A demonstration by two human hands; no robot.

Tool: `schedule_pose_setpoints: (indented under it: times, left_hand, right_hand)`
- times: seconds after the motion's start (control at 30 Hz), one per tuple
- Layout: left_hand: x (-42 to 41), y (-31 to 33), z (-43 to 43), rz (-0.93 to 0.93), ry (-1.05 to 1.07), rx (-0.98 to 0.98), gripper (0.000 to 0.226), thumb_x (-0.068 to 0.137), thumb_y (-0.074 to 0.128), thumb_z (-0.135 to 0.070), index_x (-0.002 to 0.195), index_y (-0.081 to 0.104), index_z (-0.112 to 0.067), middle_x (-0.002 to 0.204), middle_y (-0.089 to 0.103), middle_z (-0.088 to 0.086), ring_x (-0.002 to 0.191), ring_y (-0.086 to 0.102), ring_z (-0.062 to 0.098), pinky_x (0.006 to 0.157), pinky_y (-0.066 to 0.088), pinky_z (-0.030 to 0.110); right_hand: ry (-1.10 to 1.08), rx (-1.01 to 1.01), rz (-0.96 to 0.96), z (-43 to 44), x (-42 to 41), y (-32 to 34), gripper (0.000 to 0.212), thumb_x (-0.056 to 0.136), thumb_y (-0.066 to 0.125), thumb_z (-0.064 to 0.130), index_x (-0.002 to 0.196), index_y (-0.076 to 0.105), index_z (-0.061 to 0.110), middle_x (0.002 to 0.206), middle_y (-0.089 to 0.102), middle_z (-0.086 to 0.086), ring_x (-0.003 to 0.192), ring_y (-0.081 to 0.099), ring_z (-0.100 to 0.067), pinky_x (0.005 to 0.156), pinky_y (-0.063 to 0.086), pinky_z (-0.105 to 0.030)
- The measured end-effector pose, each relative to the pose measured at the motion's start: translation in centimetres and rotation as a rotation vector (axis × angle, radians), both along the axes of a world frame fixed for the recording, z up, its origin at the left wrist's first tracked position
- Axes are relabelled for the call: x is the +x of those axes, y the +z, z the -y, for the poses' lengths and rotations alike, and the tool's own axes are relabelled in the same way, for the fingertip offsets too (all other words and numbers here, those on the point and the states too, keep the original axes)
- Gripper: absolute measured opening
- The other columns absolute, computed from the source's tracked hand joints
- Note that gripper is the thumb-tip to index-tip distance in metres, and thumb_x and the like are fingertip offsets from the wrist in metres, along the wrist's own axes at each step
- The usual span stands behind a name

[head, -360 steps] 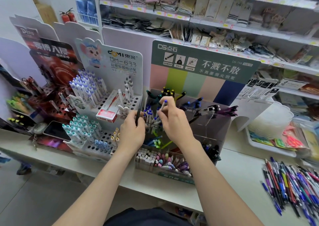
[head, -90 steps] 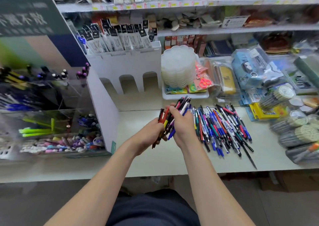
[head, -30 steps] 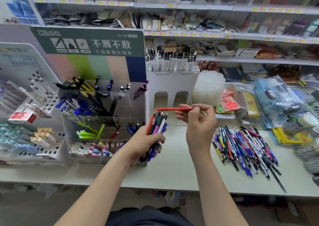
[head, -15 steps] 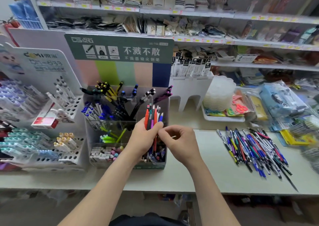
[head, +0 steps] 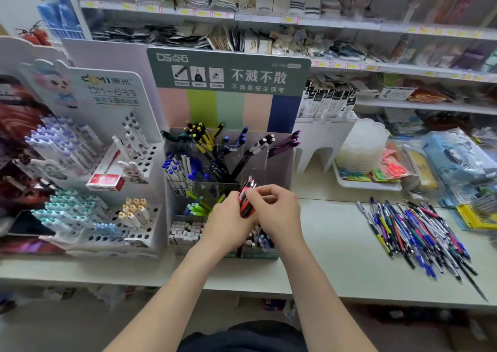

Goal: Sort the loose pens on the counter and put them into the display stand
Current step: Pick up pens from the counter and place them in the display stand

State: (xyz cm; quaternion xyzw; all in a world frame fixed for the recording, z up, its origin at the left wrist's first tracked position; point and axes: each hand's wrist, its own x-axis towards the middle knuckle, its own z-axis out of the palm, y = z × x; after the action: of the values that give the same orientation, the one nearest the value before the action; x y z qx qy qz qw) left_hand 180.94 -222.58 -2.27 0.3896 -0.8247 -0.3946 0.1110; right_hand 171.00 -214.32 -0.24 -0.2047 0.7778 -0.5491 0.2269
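My left hand (head: pixel 228 225) grips a bunch of pens (head: pixel 246 197), red and black ones showing above the fingers. My right hand (head: pixel 277 214) pinches the bunch from the right, fingertips on a red pen. Both hands hover in front of the clear compartmented display stand (head: pixel 279 163) with the green header card; its back compartments hold black, blue, yellow-tipped and purple pens. A spread of loose pens (head: pixel 414 233) lies on the counter (head: pixel 336 265) to the right.
A white pen rack (head: pixel 107 190) with holes stands left of the stand. A white tray (head: pixel 368 183) with a plastic stack and scissors, plus bagged goods, sits at the back right. Shelves of stock rise behind.
The view has swung left, bringing the stand to the centre. My hands have closed together over the bunch, lower in front of the stand; fewer pens stick up above my left hand.
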Motion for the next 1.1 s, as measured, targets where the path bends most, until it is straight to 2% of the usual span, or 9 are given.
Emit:
schedule_pose_setpoints:
  times: [0.13,0.27,0.47,0.57,0.7,0.87,0.97,1.03,1.1]
  left_hand:
    - [0.4,0.4,0.7,-0.003,-0.041,0.085,0.028,0.089,0.071,-0.046,0.106,0.058,-0.028,0.096,0.069,-0.005,0.083,0.071,0.014,0.075,0.063,0.039]
    - [0.9,1.0,0.7,0.006,-0.167,0.254,0.019,0.090,0.072,-0.029,0.102,0.060,-0.021,0.092,0.070,0.007,0.080,0.071,0.024,0.074,0.062,0.046]
    - [1.5,0.7,0.3,-0.056,-0.222,0.422,0.016,0.093,0.072,-0.022,0.098,0.060,-0.013,0.080,0.062,0.006,0.069,0.060,0.016,0.070,0.057,0.037]
    - [2.0,0.6,0.7,-0.089,-0.202,0.496,0.025,0.094,0.077,-0.027,0.108,0.064,-0.011,0.095,0.071,0.020,0.078,0.070,0.022,0.077,0.062,0.039]
    - [2.6,-0.1,1.1,-0.176,-0.136,0.568,0.036,0.091,0.084,-0.039,0.113,0.069,-0.015,0.103,0.075,0.018,0.096,0.076,0.032,0.089,0.063,0.042]
    - [2.6,-0.3,1.3,-0.278,0.063,0.559,0.044,0.080,0.089,-0.047,0.111,0.071,-0.022,0.098,0.079,0.005,0.093,0.077,0.023,0.086,0.064,0.038]
    - [2.5,-0.1,1.1,-0.346,0.208,0.521,0.041,0.079,0.091,-0.044,0.109,0.070,-0.026,0.093,0.079,0.000,0.086,0.076,0.012,0.074,0.059,0.024]
    - [2.8,-0.2,1.3,-0.393,0.222,0.517,0.043,0.077,0.093,-0.042,0.110,0.072,-0.024,0.092,0.080,0.000,0.088,0.077,0.014,0.076,0.061,0.026]
    - [3.2,-0.2,1.5,-0.427,0.187,0.528,0.044,0.076,0.095,-0.035,0.112,0.073,-0.021,0.092,0.080,0.000,0.089,0.078,0.016,0.076,0.061,0.025]
  right_hand:
    - [-0.027,-0.016,0.072,0.4,0.3,-0.8,0.020,0.089,0.079,0.042,0.080,0.083,0.025,0.078,0.079,0.007,0.081,0.076,-0.013,0.083,0.064,-0.045]
    - [-0.194,-0.056,0.218,0.5,-0.3,-1.3,0.032,0.087,0.076,0.049,0.084,0.075,0.017,0.077,0.078,-0.003,0.076,0.078,-0.026,0.078,0.065,-0.052]
    - [-0.303,-0.100,0.221,0.3,-0.8,-0.9,0.032,0.104,0.061,0.042,0.101,0.061,0.010,0.071,0.077,-0.006,0.062,0.077,-0.026,0.066,0.065,-0.047]
    - [-0.385,-0.213,0.235,0.2,-0.9,-0.2,0.026,0.110,0.051,0.042,0.108,0.054,0.016,0.078,0.079,-0.008,0.065,0.078,-0.026,0.062,0.065,-0.040]
    - [-0.458,-0.404,0.145,-0.4,-1.2,0.6,0.024,0.113,0.042,0.042,0.111,0.057,0.023,0.070,0.064,-0.007,0.057,0.072,-0.032,0.053,0.061,-0.039]
    - [-0.153,-0.217,0.177,0.5,-0.8,-1.2,0.032,0.113,0.041,0.028,0.112,0.073,0.027,0.068,0.045,0.000,0.053,0.038,-0.013,0.047,0.034,-0.030]
    - [0.119,-0.069,0.179,0.6,0.4,-1.2,0.038,0.108,0.041,0.012,0.119,0.073,0.029,0.073,0.058,0.004,0.058,0.050,-0.012,0.059,0.047,-0.034]
    - [0.236,-0.121,0.224,0.3,1.1,-0.9,0.036,0.106,0.049,0.009,0.117,0.078,0.026,0.088,0.077,0.004,0.079,0.072,-0.020,0.076,0.061,-0.038]
    - [0.214,-0.187,0.342,-0.1,1.1,-0.9,0.023,0.103,0.063,0.011,0.115,0.081,0.019,0.102,0.081,-0.006,0.101,0.077,-0.025,0.091,0.063,-0.043]
